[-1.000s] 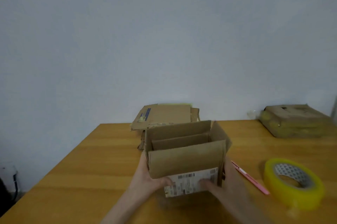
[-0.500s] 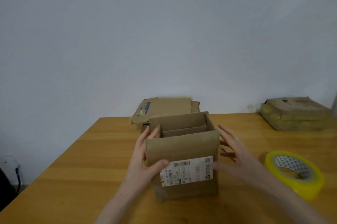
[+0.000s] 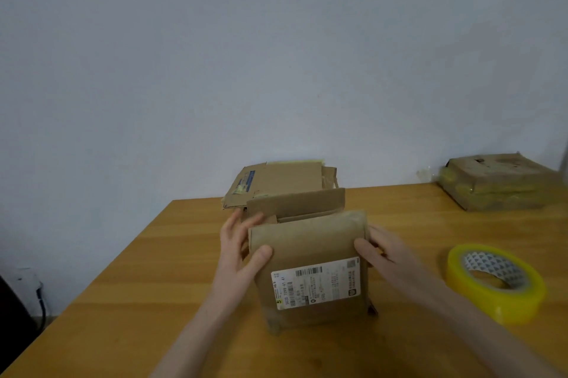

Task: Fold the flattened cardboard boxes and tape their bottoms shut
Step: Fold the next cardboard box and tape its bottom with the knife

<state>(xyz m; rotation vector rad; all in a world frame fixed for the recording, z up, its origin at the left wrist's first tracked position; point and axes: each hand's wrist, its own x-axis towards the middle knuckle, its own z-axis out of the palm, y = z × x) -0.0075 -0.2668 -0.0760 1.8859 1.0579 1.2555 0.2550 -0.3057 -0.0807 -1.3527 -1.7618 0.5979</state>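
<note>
A brown cardboard box (image 3: 307, 242) with a white shipping label (image 3: 316, 287) stands on the wooden table (image 3: 147, 291) in front of me. Its near flap is folded towards the opening and its far flap stands upright. My left hand (image 3: 236, 251) holds the box's left side, thumb on the near flap and fingers up along the side. My right hand (image 3: 384, 251) grips the right side with its thumb on the near flap. A roll of yellow tape (image 3: 498, 294) lies flat to the right, apart from both hands.
A stack of flattened cardboard boxes (image 3: 282, 181) lies behind the box against the wall. A taped brown bundle (image 3: 498, 184) sits at the back right. The table's left edge runs diagonally at the left, with dark objects on the floor beyond it.
Both hands have closed in on the box's sides. The near flap has come further over the opening. The pink tool seen to the right of the box a second ago is out of sight.
</note>
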